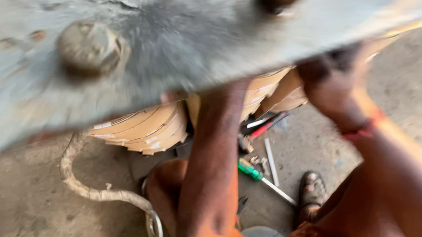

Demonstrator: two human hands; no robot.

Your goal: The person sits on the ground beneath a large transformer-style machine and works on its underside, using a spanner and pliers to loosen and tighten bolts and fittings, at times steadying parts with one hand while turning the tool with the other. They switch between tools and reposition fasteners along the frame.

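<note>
A large grey metal plate (pixel 176 38) with a round bolt head (pixel 89 46) fills the top of the blurred view, close to the camera. My left forearm (pixel 214 149) reaches up beneath it, and the hand itself is hidden behind the plate's lower edge. My right hand (pixel 332 86), with a red thread (pixel 364 128) around the wrist, is raised to the plate's lower edge at the right. Its fingers are up against something dark there. The blur hides whether it grips anything.
A stack of curved cardboard pieces (pixel 144 128) lies on the concrete floor under the plate. A green-handled screwdriver (pixel 250 171), a red-handled tool (pixel 267 126) and a metal rod (pixel 271 162) lie nearby. A rope with a metal hook (pixel 153 228) curls at left. A sandalled foot (pixel 310 190) rests lower right.
</note>
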